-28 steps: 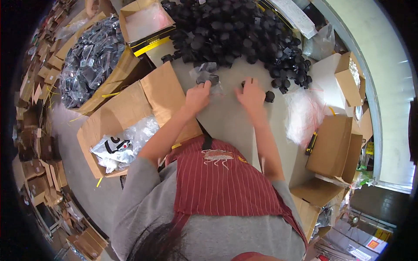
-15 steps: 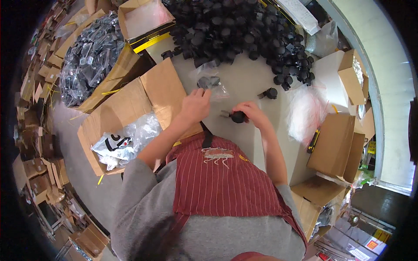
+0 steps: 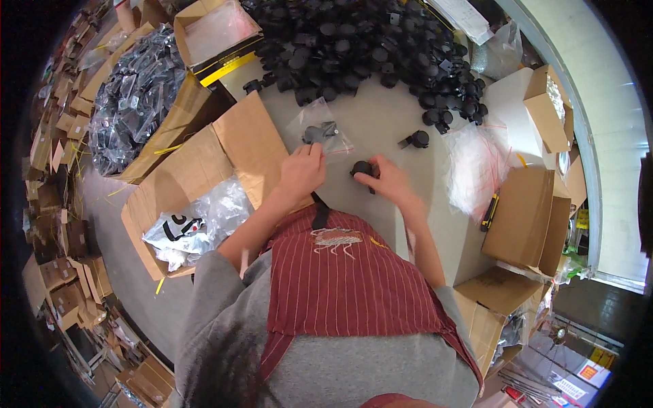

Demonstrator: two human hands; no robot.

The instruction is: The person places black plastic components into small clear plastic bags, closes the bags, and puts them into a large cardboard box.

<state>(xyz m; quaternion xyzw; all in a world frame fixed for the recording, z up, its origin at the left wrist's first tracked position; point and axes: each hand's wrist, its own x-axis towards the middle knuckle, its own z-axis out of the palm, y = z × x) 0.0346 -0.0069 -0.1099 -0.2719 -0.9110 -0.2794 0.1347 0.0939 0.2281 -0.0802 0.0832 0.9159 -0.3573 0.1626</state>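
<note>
My left hand has its bent fingers on the near edge of a small clear zip bag. Inside that bag lie dark parts, apparently a caster. My right hand grips a black caster between thumb and fingers, just right of the bag and over the grey table. A single loose caster rests beyond my right hand. At the far side spreads a large heap of black casters.
Left of me stands an open carton with plastic bags in it. Behind it, a big box holds many bagged parts. To the right are a stack of clear bags, a yellow-black utility knife and open cardboard boxes.
My right hand has drawn slightly left and up, turning the caster so its metal prongs no longer point left. The left hand stays at the bag. The whole view has shifted a little.
</note>
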